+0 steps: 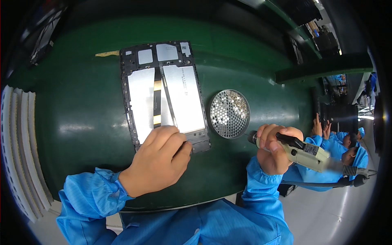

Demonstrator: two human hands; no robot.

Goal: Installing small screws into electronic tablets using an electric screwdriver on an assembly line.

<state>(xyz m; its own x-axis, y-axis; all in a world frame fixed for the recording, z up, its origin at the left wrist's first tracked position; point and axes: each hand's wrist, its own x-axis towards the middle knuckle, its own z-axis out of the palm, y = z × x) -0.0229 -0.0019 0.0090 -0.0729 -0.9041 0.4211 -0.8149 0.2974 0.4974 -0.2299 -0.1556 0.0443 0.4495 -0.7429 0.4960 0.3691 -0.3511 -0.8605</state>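
A tablet housing point(183, 102), black-edged with silver metal panels, lies on the green work surface in front of me. A dark flex cable point(157, 98) with gold-coloured patches runs down its middle. My left hand point(161, 159) rests on the housing's near end with its fingers curled together; whatever is between the fingertips is hidden. My right hand point(275, 149) is wrapped around a pale electric screwdriver point(312, 157) with a black lever. Its tip points left, just off the near right side of a round screw tray point(230, 114), apart from the housing.
Small shiny screws point(237, 104) lie in the perforated tray, mostly at its far right. Stacked white foam-like panels point(24, 151) stand at the left edge. A green rail point(322, 67) crosses the far right. Other people in blue point(347, 141) work at the right.
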